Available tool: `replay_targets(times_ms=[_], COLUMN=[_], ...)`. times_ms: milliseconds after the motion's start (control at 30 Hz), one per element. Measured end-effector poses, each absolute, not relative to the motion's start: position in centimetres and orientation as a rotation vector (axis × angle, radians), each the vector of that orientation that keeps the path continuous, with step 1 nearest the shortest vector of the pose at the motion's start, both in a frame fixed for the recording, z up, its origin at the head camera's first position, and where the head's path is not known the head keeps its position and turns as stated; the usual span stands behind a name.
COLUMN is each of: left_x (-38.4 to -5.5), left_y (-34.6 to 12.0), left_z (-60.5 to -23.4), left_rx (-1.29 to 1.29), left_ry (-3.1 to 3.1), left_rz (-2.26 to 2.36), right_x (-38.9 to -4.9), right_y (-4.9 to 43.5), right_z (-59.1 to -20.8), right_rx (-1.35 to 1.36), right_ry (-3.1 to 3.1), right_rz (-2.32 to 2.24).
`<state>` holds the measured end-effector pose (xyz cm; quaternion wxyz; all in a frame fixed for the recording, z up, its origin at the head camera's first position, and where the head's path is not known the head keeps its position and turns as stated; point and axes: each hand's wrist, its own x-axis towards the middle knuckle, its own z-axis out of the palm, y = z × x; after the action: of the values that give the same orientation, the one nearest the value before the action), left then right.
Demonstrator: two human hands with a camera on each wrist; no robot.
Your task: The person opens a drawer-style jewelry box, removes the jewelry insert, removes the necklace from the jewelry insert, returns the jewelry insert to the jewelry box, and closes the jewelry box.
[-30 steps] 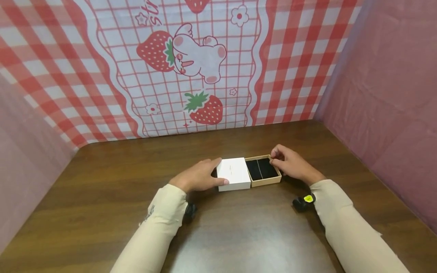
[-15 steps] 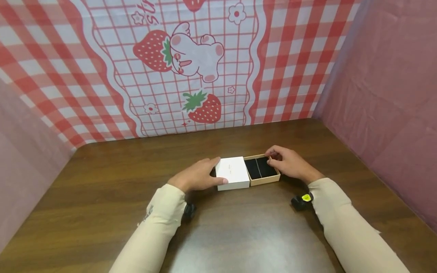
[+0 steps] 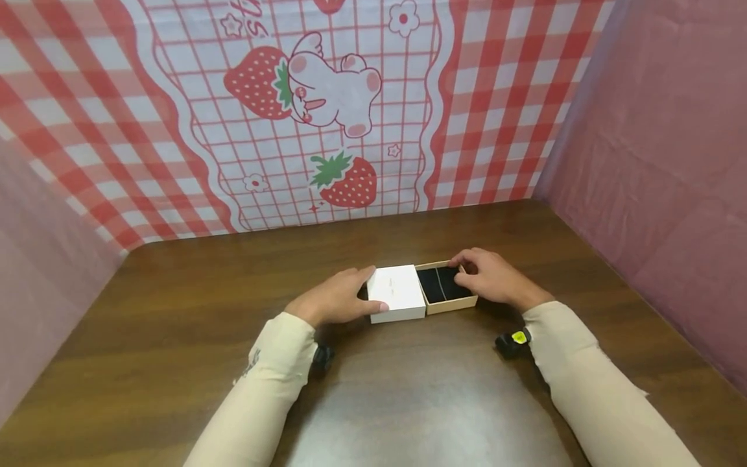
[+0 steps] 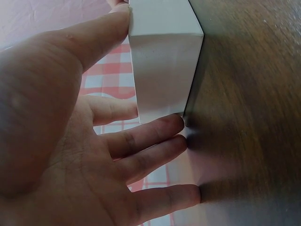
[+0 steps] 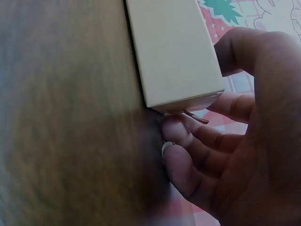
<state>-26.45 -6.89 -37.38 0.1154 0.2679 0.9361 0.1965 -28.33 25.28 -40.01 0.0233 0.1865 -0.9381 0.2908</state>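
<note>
A white box sleeve (image 3: 397,292) lies flat on the table, butted against an open tan drawer (image 3: 454,305) to its right. The drawer holds a black insert (image 3: 430,285) crossed by a thin pale line. My left hand (image 3: 337,298) holds the sleeve from its left end, thumb at the near edge and index finger at the far corner. At the drawer's right end, my right hand (image 3: 496,275) has thumb and index finger reaching over the insert; their tips' grip is unclear. In the right wrist view, a small brown tab (image 5: 197,117) sticks out under the drawer's end, beside curled fingers.
The brown wooden table (image 3: 373,395) reaches back to a red-and-white strawberry cloth (image 3: 327,162). Pink cloth (image 3: 659,168) hangs along the right side, with more at the left. A black wrist camera (image 3: 510,345) sits below the right wrist.
My right hand's fingertips have shifted left, from the drawer's right edge to over the black insert. My left hand stays on the sleeve, and the sleeve and drawer keep their spacing.
</note>
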Motion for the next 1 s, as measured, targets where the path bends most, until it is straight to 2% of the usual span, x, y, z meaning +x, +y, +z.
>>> replay_targets(times_ms=[1000], left_x=[-26.30], left_y=[-7.01], left_z=[-37.34], left_rx=[0.803], left_ry=[2.752], left_rz=[0.580], right_x=[-28.08], right_y=[24.69], right_z=[-39.61], right_rx=[0.592], right_ry=[-2.967], right_rz=[0.738])
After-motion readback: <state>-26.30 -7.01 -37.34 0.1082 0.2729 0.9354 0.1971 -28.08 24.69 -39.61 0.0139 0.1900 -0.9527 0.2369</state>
